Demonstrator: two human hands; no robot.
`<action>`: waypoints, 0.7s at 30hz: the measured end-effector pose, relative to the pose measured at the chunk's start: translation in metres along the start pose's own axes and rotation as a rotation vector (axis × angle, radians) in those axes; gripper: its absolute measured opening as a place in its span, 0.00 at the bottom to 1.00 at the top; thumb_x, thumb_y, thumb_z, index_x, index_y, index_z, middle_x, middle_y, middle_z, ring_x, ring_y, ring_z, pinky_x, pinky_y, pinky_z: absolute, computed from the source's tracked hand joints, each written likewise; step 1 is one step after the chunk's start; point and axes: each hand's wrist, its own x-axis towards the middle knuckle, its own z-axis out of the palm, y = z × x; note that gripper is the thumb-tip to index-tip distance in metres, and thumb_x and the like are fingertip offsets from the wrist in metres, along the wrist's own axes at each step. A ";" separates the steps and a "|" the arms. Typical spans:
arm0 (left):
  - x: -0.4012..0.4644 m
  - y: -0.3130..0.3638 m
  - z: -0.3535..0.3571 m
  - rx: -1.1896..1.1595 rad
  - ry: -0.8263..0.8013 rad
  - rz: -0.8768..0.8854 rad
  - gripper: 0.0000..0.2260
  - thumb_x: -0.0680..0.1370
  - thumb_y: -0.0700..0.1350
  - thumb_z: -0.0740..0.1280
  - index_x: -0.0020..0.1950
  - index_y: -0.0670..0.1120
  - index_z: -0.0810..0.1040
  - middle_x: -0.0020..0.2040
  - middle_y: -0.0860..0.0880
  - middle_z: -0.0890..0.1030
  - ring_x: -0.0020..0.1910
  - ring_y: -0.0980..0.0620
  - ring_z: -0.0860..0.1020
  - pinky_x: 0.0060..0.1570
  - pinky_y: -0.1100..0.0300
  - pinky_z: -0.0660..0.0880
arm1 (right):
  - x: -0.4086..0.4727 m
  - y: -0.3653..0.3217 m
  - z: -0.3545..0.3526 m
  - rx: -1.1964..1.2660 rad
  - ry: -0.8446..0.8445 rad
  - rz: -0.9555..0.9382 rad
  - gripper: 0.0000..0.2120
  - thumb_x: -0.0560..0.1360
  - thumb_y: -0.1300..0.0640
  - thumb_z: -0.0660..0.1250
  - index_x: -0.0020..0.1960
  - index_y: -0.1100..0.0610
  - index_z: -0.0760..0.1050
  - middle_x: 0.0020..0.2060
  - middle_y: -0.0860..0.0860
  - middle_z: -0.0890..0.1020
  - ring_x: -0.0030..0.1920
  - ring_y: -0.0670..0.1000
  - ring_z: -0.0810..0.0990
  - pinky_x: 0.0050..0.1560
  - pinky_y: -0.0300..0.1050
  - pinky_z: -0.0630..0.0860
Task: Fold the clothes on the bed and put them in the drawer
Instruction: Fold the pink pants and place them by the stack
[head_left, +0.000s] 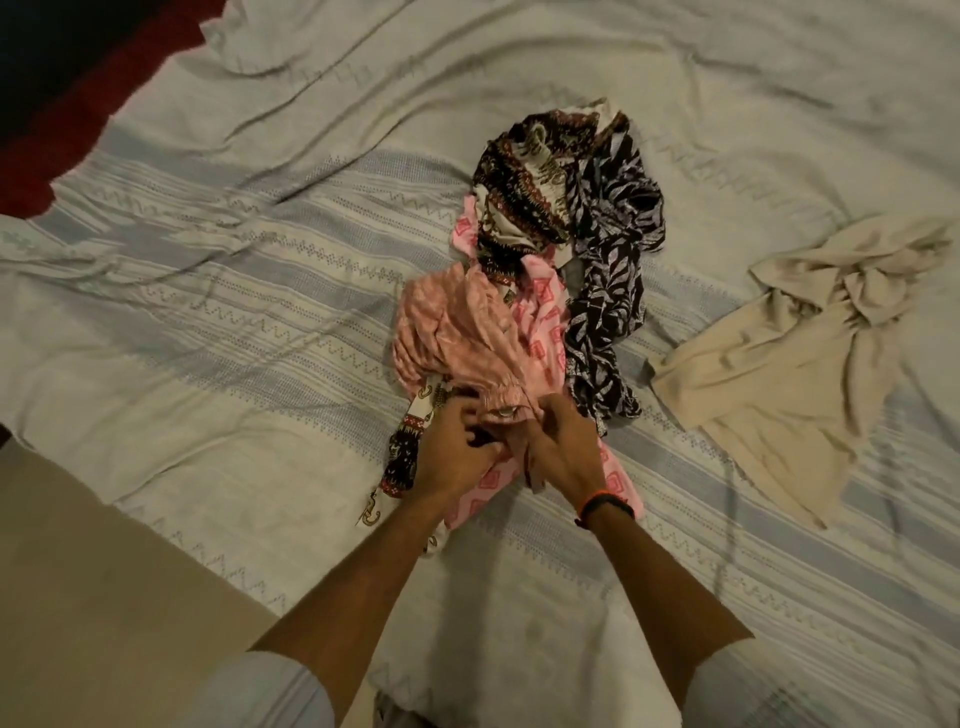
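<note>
Both forearms are reaching in as I am gripping the salmon garment (457, 332) with left hand (457, 452) and right hand (563, 447), fingers curled, risking dragging tangled neighbouring clothes (597, 218) along.

No readable text, labels, brands or nos. anywhere in the head view. Bedsheet (208, 291) has only woven zigzag and dot bands, upper left to lower right. Clothes pile (545, 270) at frame center carries prints only: pink squares, leaf pattern, batik-type motifs, no letters. Beige garment (779, 364) at right is plain.
</note>
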 end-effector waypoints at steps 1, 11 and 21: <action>-0.005 0.007 -0.002 0.065 0.043 0.092 0.27 0.68 0.45 0.79 0.64 0.48 0.73 0.57 0.50 0.73 0.53 0.53 0.75 0.52 0.59 0.75 | -0.005 -0.007 -0.006 0.037 0.018 -0.021 0.04 0.78 0.53 0.66 0.51 0.52 0.74 0.39 0.48 0.80 0.38 0.49 0.77 0.37 0.43 0.72; -0.099 0.104 -0.026 0.193 0.211 0.404 0.18 0.76 0.35 0.64 0.60 0.53 0.80 0.56 0.54 0.82 0.55 0.56 0.78 0.58 0.59 0.75 | -0.089 -0.086 -0.107 0.201 0.038 -0.354 0.10 0.75 0.50 0.64 0.55 0.44 0.78 0.44 0.47 0.84 0.46 0.47 0.82 0.47 0.43 0.78; -0.246 0.199 -0.042 0.500 0.076 0.628 0.08 0.69 0.51 0.78 0.46 0.51 0.87 0.40 0.52 0.85 0.41 0.54 0.82 0.42 0.58 0.77 | -0.178 -0.100 -0.225 -0.161 0.224 -0.593 0.10 0.69 0.55 0.63 0.43 0.58 0.82 0.45 0.50 0.78 0.48 0.50 0.72 0.51 0.48 0.71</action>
